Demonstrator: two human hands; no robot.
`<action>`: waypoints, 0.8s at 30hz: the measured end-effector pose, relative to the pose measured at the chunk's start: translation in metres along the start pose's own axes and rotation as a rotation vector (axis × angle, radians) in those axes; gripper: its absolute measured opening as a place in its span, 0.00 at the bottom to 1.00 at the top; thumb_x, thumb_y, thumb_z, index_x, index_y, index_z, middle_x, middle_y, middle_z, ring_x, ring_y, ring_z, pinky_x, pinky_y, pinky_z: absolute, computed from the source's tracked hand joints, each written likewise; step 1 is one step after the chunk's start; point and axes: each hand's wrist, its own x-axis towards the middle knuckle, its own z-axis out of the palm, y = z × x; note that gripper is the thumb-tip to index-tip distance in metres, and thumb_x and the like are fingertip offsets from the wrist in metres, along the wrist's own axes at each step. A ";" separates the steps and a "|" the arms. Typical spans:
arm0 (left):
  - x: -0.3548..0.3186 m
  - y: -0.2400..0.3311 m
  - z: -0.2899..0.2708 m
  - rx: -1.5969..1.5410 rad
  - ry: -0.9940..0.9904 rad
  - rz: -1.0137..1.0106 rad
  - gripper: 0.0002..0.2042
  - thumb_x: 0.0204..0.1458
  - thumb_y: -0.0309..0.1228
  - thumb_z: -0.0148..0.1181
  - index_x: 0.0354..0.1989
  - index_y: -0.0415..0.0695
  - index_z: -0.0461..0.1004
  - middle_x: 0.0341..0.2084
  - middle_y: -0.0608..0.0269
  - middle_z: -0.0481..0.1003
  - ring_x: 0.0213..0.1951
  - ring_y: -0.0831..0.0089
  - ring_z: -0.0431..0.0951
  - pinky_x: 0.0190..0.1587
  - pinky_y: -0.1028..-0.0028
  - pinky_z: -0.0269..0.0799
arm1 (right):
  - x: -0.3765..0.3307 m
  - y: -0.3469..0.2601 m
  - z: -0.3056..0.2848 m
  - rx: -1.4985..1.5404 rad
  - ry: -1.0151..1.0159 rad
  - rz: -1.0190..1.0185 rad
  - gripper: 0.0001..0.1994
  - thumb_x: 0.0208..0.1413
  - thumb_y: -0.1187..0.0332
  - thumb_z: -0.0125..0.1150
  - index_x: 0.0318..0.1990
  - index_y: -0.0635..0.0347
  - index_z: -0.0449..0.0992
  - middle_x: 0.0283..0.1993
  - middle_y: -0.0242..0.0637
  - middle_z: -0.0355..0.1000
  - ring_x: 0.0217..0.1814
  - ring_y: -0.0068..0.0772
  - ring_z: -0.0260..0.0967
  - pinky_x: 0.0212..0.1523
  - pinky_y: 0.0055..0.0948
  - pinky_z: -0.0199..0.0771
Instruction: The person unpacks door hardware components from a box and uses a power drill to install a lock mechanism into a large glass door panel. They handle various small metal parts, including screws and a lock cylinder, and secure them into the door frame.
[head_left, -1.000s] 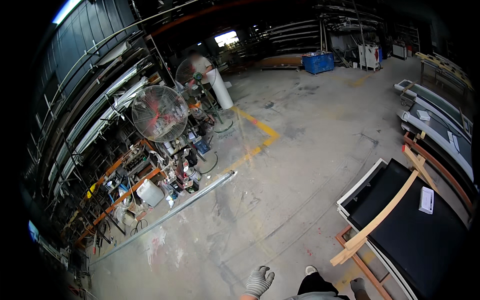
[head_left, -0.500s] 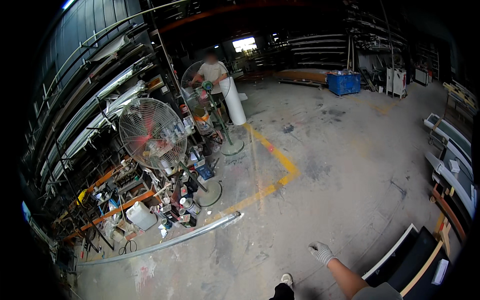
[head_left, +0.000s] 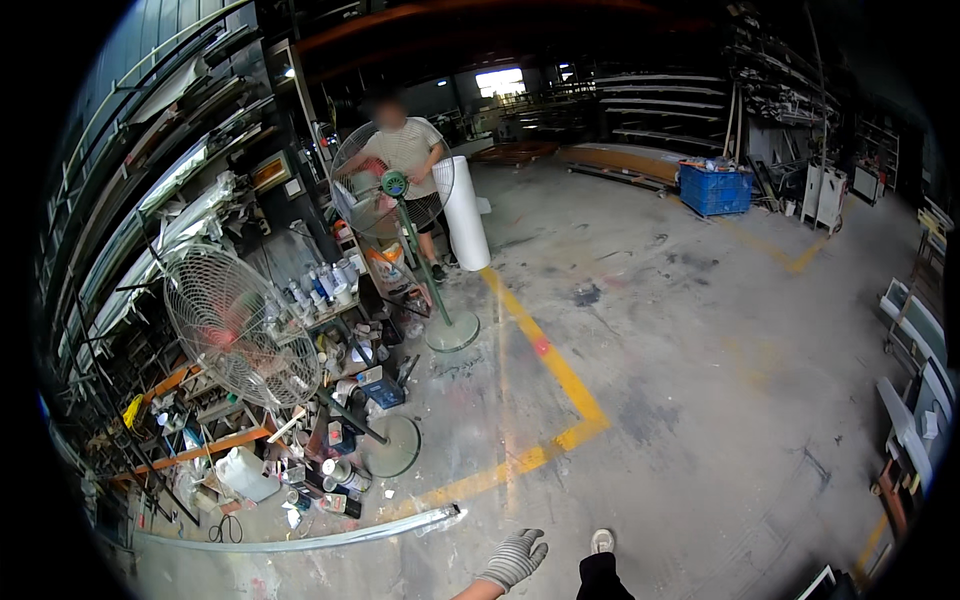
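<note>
My left hand point(head_left: 513, 560), in a grey striped knit glove, reaches in from the lower edge. Its fingers are loosely bent and somewhat apart, with nothing visible in them. It hovers above the concrete floor point(head_left: 680, 480), nearest to the end of a long pale metal bar point(head_left: 330, 540) lying there. My shoe point(head_left: 602, 541) shows to the right of the hand. Outside the picture is my right hand.
Two caged pedestal fans point(head_left: 240, 325) point(head_left: 395, 185) stand at left, among cans and bottles. Behind the farther one, a person point(head_left: 408, 150) stands beside a tall white roll point(head_left: 465, 220). A blue crate point(head_left: 715, 190) sits at the back. Yellow line point(head_left: 560, 375) marks the floor; panels point(head_left: 915, 405) stand at right.
My gloved right hand has left the picture and my left hand has come in at the bottom. The fans and the person appear nearer; the panels at lower right have mostly slid out of view.
</note>
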 end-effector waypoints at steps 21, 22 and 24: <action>0.558 -0.156 -0.140 -0.223 0.214 -0.470 0.14 0.51 0.40 0.54 0.37 0.43 0.77 0.32 0.44 0.77 0.38 0.52 0.77 0.41 0.60 0.71 | 0.273 -0.808 -0.657 0.047 0.263 -0.941 0.19 0.52 0.56 0.54 0.44 0.61 0.74 0.42 0.49 0.74 0.45 0.48 0.72 0.47 0.38 0.70; 0.610 -0.143 -0.166 -0.183 0.202 -0.453 0.15 0.50 0.40 0.56 0.38 0.42 0.77 0.33 0.45 0.77 0.39 0.53 0.77 0.43 0.60 0.72 | 0.309 -0.798 -0.668 -0.077 0.247 -0.841 0.21 0.53 0.55 0.55 0.47 0.61 0.72 0.45 0.49 0.74 0.47 0.46 0.72 0.47 0.37 0.69; 0.703 -0.157 -0.191 -0.177 0.072 -0.473 0.19 0.51 0.45 0.53 0.43 0.44 0.75 0.38 0.46 0.76 0.43 0.51 0.75 0.47 0.60 0.70 | 0.383 -0.760 -0.676 0.029 0.114 -0.935 0.20 0.52 0.54 0.55 0.47 0.58 0.75 0.45 0.48 0.74 0.46 0.48 0.71 0.48 0.40 0.68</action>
